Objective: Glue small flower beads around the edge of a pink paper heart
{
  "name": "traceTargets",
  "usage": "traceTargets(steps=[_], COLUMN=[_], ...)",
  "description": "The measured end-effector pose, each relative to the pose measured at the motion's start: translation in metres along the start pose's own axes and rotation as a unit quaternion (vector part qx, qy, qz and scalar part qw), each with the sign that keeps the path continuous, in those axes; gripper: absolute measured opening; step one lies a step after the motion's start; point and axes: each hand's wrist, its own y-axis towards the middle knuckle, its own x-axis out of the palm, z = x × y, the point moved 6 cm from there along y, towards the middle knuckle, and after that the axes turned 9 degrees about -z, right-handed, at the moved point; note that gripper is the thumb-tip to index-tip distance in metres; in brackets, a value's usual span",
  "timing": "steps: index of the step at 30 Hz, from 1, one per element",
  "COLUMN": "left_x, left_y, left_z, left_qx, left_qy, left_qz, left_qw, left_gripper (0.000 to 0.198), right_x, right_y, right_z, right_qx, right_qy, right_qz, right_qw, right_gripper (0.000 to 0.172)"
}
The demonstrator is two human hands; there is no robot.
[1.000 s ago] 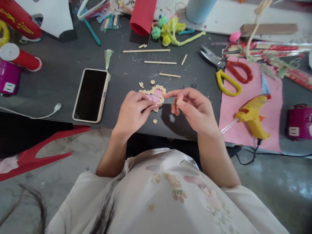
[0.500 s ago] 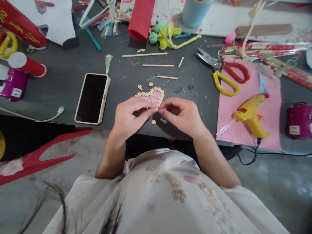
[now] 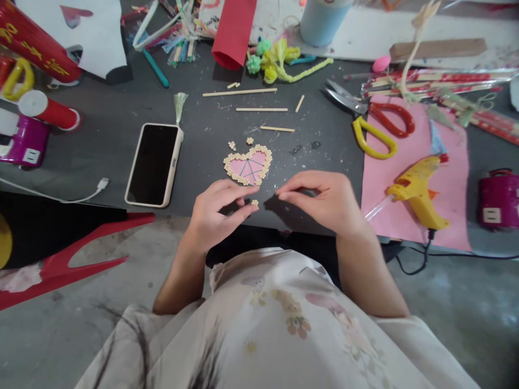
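A pink heart [image 3: 254,166] lies on the dark table, edged with small cream flower-shaped pieces and crossed by thin dark lines. Just below it is my left hand [image 3: 221,210], its thumb and forefinger apart. A loose cream flower piece [image 3: 255,202] rests by that thumb tip; I cannot tell whether they touch. To the right of the heart, my right hand [image 3: 320,200] is closed in a pinch, and whatever is between its fingertips is too small to make out. Above the heart lie more loose flower pieces [image 3: 250,141].
Thin wooden sticks [image 3: 261,109] lie beyond the heart. A phone [image 3: 153,165] is on the left. To the right are scissors [image 3: 367,116] and a yellow glue gun [image 3: 419,192] on a pink sheet [image 3: 379,189]. A red rolled sheet [image 3: 234,35] lies at the back.
Both hands have come off the heart, leaving its whole outline visible. My right hand has moved right, still pinched; my left has dropped slightly toward the loose flower piece, with its fingers parted.
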Motion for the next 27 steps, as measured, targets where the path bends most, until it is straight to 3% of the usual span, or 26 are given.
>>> traceTargets(steps=[3,7,11,17,21,27], left_x=[-0.002,-0.002,-0.002,0.0,0.001,0.001], left_y=[-0.001,-0.001,0.0,0.004,0.005,0.004], left_z=[-0.005,-0.007,-0.006,0.001,0.004,0.005], left_qx=[-0.019,-0.018,-0.014,-0.006,-0.005,0.001], left_qy=[0.018,0.053,0.067,0.085,0.089,0.096], left_qz=[0.002,-0.004,0.005,0.011,0.008,0.008], left_qw=[1.0,0.998,0.998,0.996,0.996,0.995], left_gripper=[0.021,0.015,0.013,0.012,0.013,0.013], right_x=[-0.037,-0.081,-0.104,-0.101,-0.096,-0.103], right_y=[-0.012,-0.028,-0.036,-0.034,-0.03,-0.032], right_z=[0.005,0.016,0.036,0.058,0.064,0.058], right_qx=[0.034,0.083,0.117,0.094,0.111,0.126], right_qy=[-0.087,-0.239,-0.292,-0.287,-0.316,-0.31], right_qz=[0.102,0.202,0.21,0.158,0.123,0.175], right_qw=[0.99,0.946,0.926,0.94,0.934,0.926], right_gripper=[0.005,0.003,0.012,0.008,0.026,0.022])
